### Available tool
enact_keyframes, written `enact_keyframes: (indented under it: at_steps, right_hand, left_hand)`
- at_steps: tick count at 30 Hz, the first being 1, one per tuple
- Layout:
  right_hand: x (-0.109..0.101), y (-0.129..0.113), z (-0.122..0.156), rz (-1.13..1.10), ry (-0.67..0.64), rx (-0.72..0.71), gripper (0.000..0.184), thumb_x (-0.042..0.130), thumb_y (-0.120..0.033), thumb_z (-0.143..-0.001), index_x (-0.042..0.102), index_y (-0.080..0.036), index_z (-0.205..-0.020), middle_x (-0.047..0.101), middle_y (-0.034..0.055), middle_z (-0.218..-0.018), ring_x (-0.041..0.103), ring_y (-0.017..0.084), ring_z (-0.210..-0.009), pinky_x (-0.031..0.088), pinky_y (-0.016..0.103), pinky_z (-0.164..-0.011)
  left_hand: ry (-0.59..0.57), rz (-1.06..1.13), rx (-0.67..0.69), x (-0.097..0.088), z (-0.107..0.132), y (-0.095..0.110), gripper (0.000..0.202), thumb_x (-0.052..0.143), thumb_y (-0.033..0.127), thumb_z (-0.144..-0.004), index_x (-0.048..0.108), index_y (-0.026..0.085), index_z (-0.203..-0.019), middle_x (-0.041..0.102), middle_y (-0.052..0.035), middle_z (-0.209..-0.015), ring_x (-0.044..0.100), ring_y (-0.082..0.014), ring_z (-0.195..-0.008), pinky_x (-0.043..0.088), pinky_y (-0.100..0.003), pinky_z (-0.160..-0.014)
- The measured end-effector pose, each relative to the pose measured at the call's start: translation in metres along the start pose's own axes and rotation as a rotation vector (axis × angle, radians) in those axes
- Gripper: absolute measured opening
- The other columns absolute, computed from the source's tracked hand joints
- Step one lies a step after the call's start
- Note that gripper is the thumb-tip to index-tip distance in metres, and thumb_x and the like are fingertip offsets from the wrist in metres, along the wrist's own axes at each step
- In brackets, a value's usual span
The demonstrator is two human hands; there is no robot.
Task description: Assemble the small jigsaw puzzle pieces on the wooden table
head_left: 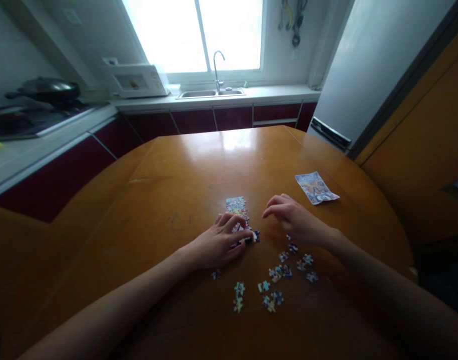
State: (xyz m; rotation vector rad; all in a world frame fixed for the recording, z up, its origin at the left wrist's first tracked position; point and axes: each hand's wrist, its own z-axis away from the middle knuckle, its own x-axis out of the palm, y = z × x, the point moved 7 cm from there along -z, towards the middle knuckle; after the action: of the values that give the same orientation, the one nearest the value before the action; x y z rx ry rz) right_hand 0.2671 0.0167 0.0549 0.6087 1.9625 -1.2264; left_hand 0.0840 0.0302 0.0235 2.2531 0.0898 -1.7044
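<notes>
My left hand (219,244) rests on the wooden table (168,200) with its fingers curled, thumb and fingertips pinched on a small jigsaw piece (255,236) at the lower edge of the joined jigsaw strip (236,206). My right hand (294,220) hovers just right of that strip, palm down, fingers loosely bent and apart, holding nothing. Several loose jigsaw pieces (276,280) lie scattered on the table below and between both hands.
A printed picture card (316,188) lies on the table to the far right. Behind the table run a kitchen counter with a sink and tap (215,82), a microwave (135,80), a wok on a stove (48,91), and a fridge (364,70).
</notes>
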Motion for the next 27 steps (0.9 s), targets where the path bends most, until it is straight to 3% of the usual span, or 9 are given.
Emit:
enact_keyframes:
  at_steps: [5, 10, 14, 20, 24, 27]
  right_hand:
    - [-0.055, 0.034, 0.004, -0.008, 0.296, 0.16, 0.03, 0.048, -0.005, -0.086, 0.075, -0.018, -0.086, 0.07, 0.0068, -0.092, 0.062, 0.02, -0.087, 0.047, 0.034, -0.081]
    - [-0.072, 0.045, 0.011, 0.091, 0.333, 0.251, 0.024, 0.053, -0.01, -0.084, 0.075, -0.018, -0.086, 0.07, 0.0073, -0.089, 0.063, 0.02, -0.081, 0.047, 0.033, -0.075]
    - [-0.07, 0.047, 0.014, 0.131, 0.237, 0.292, 0.018, 0.058, -0.015, -0.086, 0.076, -0.019, -0.087, 0.072, 0.0075, -0.091, 0.065, 0.021, -0.083, 0.047, 0.033, -0.076]
    - [-0.067, 0.038, 0.017, 0.142, 0.1, 0.319, 0.014, 0.062, -0.016, -0.085, 0.075, -0.019, -0.086, 0.072, 0.0063, -0.088, 0.064, 0.019, -0.078, 0.047, 0.031, -0.073]
    - [-0.049, 0.026, 0.022, 0.176, -0.147, 0.314, 0.008, 0.067, -0.017, -0.082, 0.075, -0.02, -0.084, 0.073, 0.0054, -0.086, 0.064, 0.018, -0.077, 0.045, 0.03, -0.07]
    - [-0.03, 0.015, 0.03, 0.202, -0.359, 0.278, 0.014, 0.065, -0.013, -0.079, 0.075, -0.021, -0.085, 0.074, 0.0051, -0.087, 0.066, 0.018, -0.078, 0.042, 0.028, -0.068]
  left_hand:
    - [-0.003, 0.035, -0.001, 0.0, 0.001, 0.0, 0.031, 0.057, 0.027, -0.097, 0.06, 0.026, -0.128, 0.049, -0.011, -0.128, 0.04, -0.0297, -0.121, 0.04, -0.046, -0.105]
    - [0.153, 0.037, 0.0, -0.009, 0.004, -0.007, 0.033, 0.056, 0.02, -0.097, 0.057, 0.025, -0.129, 0.053, -0.0104, -0.122, 0.043, -0.0269, -0.114, 0.041, -0.043, -0.1]
    - [0.319, -0.001, -0.001, -0.02, 0.006, -0.012, 0.031, 0.055, 0.014, -0.095, 0.057, 0.023, -0.125, 0.055, -0.0089, -0.112, 0.046, -0.0243, -0.105, 0.043, -0.04, -0.094]
    - [0.391, -0.027, -0.007, -0.028, 0.006, -0.016, 0.028, 0.055, 0.011, -0.095, 0.059, 0.02, -0.122, 0.057, -0.0086, -0.106, 0.049, -0.0229, -0.101, 0.043, -0.037, -0.089]
    - [0.408, -0.039, -0.01, -0.031, 0.006, -0.017, 0.027, 0.056, 0.012, -0.095, 0.061, 0.02, -0.12, 0.058, -0.0082, -0.105, 0.049, -0.0222, -0.098, 0.044, -0.037, -0.087]
    - [0.416, -0.042, -0.016, -0.031, 0.007, -0.017, 0.027, 0.056, 0.012, -0.094, 0.062, 0.021, -0.119, 0.059, -0.0077, -0.104, 0.05, -0.0221, -0.098, 0.044, -0.036, -0.087]
